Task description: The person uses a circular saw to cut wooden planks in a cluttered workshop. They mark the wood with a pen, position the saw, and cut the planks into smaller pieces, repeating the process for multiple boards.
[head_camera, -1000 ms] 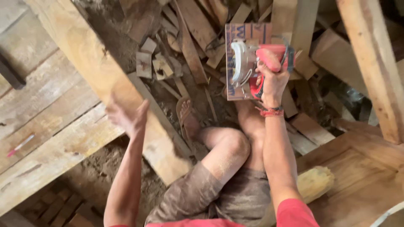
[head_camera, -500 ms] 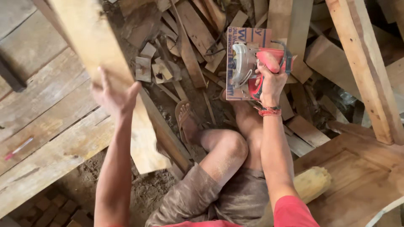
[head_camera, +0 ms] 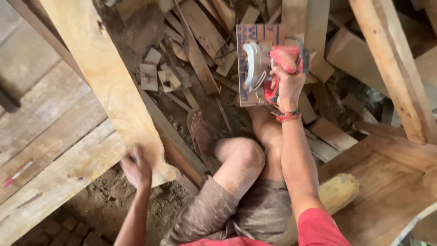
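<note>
The right hand (head_camera: 287,86) has its fingers wrapped around the red handle of a circular saw (head_camera: 266,68), held over the scrap wood. It looks heavy and rigid, best gripped by that handle. The left hand (head_camera: 136,169) touches the plank's (head_camera: 109,86) near end, blurred; its grip is unclear. The blade is hidden.
</note>
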{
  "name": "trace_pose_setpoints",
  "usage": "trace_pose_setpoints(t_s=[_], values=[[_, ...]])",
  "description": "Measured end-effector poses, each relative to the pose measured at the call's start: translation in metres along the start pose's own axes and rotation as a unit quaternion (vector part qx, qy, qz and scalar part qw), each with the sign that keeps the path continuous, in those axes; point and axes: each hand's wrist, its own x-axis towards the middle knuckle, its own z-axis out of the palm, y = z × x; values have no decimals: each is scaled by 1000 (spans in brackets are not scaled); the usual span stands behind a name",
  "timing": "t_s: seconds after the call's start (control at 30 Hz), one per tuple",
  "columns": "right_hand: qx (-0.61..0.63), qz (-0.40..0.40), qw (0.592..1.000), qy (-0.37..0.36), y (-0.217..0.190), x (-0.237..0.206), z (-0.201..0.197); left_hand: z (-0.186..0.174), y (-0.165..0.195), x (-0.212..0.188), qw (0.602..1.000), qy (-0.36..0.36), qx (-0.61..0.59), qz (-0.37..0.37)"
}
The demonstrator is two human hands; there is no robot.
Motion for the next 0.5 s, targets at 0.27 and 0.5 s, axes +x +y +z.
trace_pose_setpoints(t_s=[0.27, 0.5], values=[[2, 0, 1000, -24, 3, -5, -3, 16, -83, -24, 990, -60, -98, 88], [5, -69, 997, -27, -42, -46, 19, 10, -29, -20, 985, -12, -99, 143]])
